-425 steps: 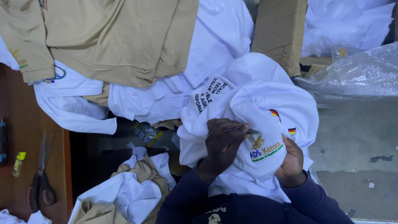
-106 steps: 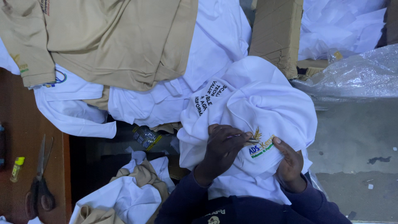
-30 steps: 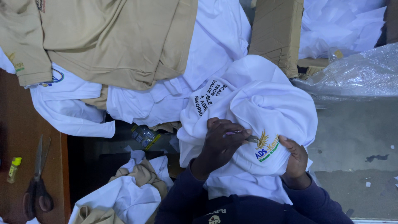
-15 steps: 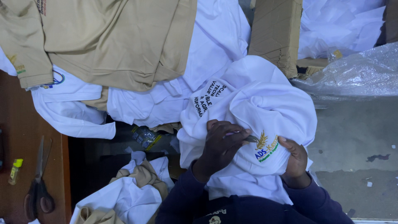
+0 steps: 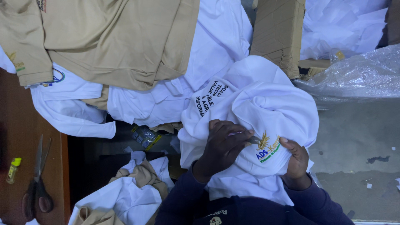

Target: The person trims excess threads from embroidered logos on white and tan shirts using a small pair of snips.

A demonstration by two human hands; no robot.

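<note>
A white shirt (image 5: 266, 104) with a small embroidered crest (image 5: 266, 151) is bunched in front of me. My left hand (image 5: 225, 146) rests on it, fingers curled around a small metal tool (image 5: 251, 140) whose tip touches the cloth just beside the crest. My right hand (image 5: 296, 160) grips the shirt from the right, thumb pressed on the fabric next to the crest, holding it taut. Both dark blue sleeves (image 5: 258, 208) enter from the bottom.
A pile of tan shirts (image 5: 121, 37) and white shirts (image 5: 162, 100) lies at the upper left. More crumpled shirts (image 5: 125, 191) sit at the lower left. Scissors (image 5: 37, 179) and a small yellow-capped bottle (image 5: 13, 170) lie on the brown table. A cardboard box (image 5: 277, 33) and clear plastic bag (image 5: 358, 75) are at the right.
Earlier the crest was flatter and two small flag patches showed on the shirt; now the cloth is regathered and they are hidden. Over the last second the hands barely move.
</note>
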